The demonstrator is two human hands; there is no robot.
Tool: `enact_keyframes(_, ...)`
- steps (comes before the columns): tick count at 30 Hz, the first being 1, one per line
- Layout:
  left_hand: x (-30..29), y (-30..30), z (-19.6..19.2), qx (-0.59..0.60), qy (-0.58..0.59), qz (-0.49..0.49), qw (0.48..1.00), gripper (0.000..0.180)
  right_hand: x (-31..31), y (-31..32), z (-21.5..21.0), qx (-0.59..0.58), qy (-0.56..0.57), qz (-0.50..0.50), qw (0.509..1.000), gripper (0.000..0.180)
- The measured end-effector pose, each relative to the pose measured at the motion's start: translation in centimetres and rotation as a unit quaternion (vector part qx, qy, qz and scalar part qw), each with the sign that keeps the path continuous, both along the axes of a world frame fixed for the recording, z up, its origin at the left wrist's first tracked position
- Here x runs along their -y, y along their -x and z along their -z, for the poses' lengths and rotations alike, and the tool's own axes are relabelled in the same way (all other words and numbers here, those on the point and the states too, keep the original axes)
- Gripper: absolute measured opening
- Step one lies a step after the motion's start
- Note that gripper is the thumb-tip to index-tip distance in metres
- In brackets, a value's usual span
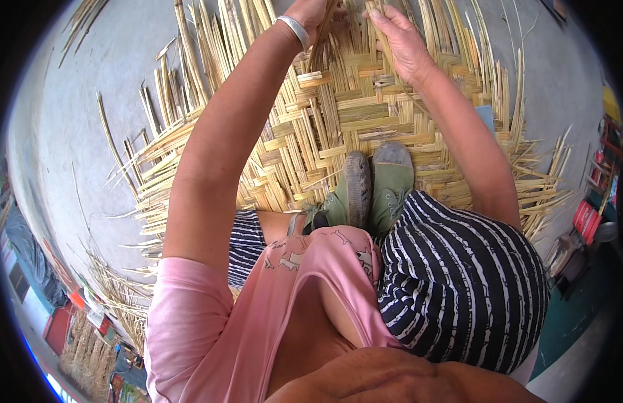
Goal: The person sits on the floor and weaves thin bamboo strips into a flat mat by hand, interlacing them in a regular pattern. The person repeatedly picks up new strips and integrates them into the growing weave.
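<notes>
A half-woven reed mat [379, 124] lies beneath both my arms, its flat yellow-green strips crossing in a diagonal pattern. At its far side my left hand [313, 15], a silver bangle on the wrist, is closed around some reed strips [321, 47]; the top edge of the picture cuts off part of its fingers. To the right, my right hand [404, 48] pinches an upright reed strip [384, 33] between thumb and fingers. Loose strip ends stand out past the weave around both hands.
My feet in green shoes [391, 191] rest on the mat's near part. Unwoven ends [153, 158] fan out over the grey floor [103, 87]. More loose straw [116, 289] lies at the left. Assorted items, one of them red [586, 220], stand at the right edge.
</notes>
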State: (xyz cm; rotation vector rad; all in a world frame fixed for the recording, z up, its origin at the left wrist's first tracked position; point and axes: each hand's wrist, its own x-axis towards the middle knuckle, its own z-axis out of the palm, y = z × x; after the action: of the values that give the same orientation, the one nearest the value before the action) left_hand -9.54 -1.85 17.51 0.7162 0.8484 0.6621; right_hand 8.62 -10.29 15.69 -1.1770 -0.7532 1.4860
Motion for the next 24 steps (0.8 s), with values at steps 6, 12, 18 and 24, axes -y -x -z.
enact_keyframes(6, -3.6, -0.2, -0.6, -0.138, -0.046, 0.067, 0.987, 0.031, -0.1, -2.1, -0.8, 0.002, 0.022, -0.044, 0.999, 0.019)
enact_keyframes(12, -5.5, -0.7, 1.5, -0.033, -0.084, 0.037, 0.995, 0.035, 0.0, -2.7, -0.8, -0.034, 0.045, -0.017, 0.998, 0.019)
enact_keyframes(18, -2.6, -2.1, -1.4, -0.086, -0.308, -0.033, 0.947, 0.016, 0.6, -1.7, -2.4, -0.010, 0.052, 0.026, 0.998, 0.021)
enact_keyframes(24, -2.8, -1.6, -1.9, 0.052, -0.024, -0.073, 0.996, 0.016, 0.0, -0.3, -3.8, -0.028, 0.060, 0.051, 0.996, 0.023)
